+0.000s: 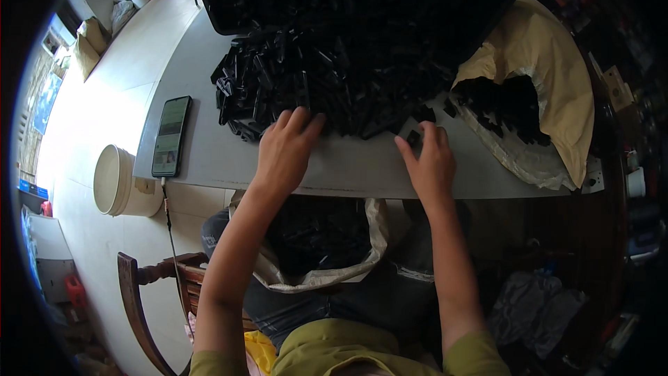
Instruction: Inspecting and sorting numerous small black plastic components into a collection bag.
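Observation:
A heap of small black plastic pieces (334,87) covers the middle of the grey table (348,167). My left hand (284,153) reaches to the near edge of the heap, its fingers stretched and slightly apart, with nothing visible in them. To its right, my right hand (433,160) has thumb and fingers around a small dark piece (414,138) just in front of the heap. On my lap, between my forearms, lies an open pale sack (378,230) with more black pieces inside.
A large black container (362,0) stands behind the heap. At the table's right lies an open tan sack (557,63) of black pieces. A phone (171,137) with a cable is at the left edge, beside a white bucket (115,181) and a wooden chair (132,292).

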A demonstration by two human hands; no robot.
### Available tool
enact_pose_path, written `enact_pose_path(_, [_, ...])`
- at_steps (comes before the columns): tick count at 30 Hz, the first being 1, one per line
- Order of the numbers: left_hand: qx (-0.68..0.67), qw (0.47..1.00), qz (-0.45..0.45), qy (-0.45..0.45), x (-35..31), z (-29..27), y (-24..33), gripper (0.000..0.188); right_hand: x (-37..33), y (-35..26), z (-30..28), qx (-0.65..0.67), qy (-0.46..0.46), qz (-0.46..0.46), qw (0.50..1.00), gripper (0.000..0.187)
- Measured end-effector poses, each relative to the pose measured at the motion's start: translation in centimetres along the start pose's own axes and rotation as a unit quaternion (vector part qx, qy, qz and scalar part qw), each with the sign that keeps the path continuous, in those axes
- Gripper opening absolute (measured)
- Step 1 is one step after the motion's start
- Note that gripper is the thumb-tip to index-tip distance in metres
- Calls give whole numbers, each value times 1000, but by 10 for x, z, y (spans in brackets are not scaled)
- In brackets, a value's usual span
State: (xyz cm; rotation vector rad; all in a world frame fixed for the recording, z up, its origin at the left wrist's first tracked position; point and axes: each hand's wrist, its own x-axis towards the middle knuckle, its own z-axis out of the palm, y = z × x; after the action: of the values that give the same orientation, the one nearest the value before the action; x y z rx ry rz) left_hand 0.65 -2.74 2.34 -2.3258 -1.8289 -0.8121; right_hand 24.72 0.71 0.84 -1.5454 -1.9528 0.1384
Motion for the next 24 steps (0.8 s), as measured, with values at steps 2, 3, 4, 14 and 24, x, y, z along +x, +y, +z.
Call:
enact_pose_path(2, [87, 993, 77, 30, 9, 12, -7, 32, 0, 9, 6, -44, 4, -4, 999, 24])
enact_pose_path(3, [87, 993, 79, 32, 9, 12, -9, 32, -2, 11, 6, -52, -11, -24, 998, 24])
enact_pose_path(4, [98, 989, 110, 29, 8, 11, -9, 30, -4, 14, 6, -60, -26, -44, 997, 24])
enact_pose_path(14, [-261, 963, -2, -73, -22, 5, 15, 26, -28, 4, -3, 575, -204, 231, 758, 37])
enact_pose_path(24, [-315, 945, -29, -80, -28, 8, -2, 26, -26, -21, -1, 195, -139, -145, 960, 27])
